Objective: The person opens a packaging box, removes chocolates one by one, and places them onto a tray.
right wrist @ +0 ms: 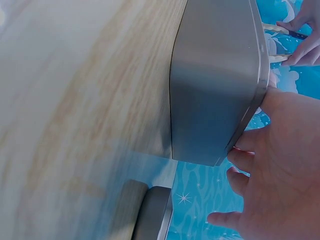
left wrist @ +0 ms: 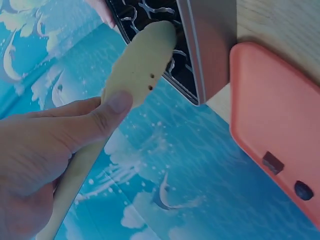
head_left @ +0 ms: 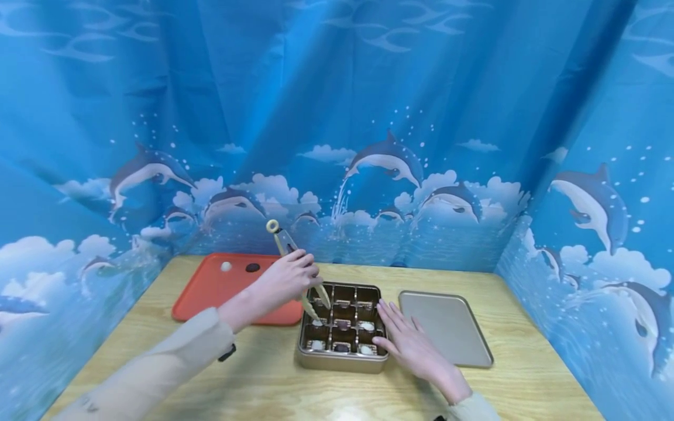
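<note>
My left hand (head_left: 296, 273) holds a pair of tongs (left wrist: 142, 65) with pale yellow tips, their arms spread apart. The tips reach down into the left side of a metal tin (head_left: 342, 363), close to a white chocolate (head_left: 317, 322) in the middle row. Gold-lined dividers split the tin into several compartments; its front two rows hold white and dark chocolates (head_left: 341, 347). My right hand (head_left: 413, 348) rests with straight, spread fingers against the tin's right rim, and in the right wrist view the fingers touch that edge.
Left of the tin lies an orange-red tray (head_left: 210, 292) bearing a white piece (head_left: 226, 266) and a dark piece (head_left: 253, 268) near its far edge. A flat metal lid (head_left: 447, 328) lies to the right. Behind the wooden table (head_left: 253, 374) hangs a blue dolphin-print curtain (head_left: 326, 117).
</note>
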`<state>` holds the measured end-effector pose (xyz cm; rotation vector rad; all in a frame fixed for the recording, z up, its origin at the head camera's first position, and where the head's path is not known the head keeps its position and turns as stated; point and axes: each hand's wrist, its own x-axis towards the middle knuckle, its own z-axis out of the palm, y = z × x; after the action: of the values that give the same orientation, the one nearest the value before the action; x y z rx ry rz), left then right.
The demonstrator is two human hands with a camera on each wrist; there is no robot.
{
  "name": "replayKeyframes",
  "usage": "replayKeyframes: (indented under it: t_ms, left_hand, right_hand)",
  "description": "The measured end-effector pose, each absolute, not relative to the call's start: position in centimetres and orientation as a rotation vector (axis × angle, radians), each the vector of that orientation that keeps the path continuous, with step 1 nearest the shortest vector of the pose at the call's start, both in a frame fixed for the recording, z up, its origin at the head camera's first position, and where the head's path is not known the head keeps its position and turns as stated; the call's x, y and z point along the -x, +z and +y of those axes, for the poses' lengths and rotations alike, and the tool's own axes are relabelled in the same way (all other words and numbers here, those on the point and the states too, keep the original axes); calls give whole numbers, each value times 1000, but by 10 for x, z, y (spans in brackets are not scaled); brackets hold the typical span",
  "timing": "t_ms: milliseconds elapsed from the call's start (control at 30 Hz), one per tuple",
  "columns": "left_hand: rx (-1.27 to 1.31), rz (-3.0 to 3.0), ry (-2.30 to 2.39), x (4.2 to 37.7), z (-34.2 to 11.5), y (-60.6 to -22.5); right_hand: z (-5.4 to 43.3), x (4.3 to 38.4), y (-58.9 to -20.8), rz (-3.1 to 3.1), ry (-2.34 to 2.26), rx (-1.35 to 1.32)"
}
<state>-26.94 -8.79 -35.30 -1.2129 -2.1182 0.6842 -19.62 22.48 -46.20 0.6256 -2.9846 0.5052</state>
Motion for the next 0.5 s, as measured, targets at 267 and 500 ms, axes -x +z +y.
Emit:
replayKeyframes:
  t_ms: [267,500]
  left_hand:
    - [1250,-2050,893,272,-66,-357]
    - [1218,-2111,949,271,-60,-368]
  right_hand:
    - [226,197,-461,-2978,501,-632]
    - [224,196,-460,-2990,494,-628]
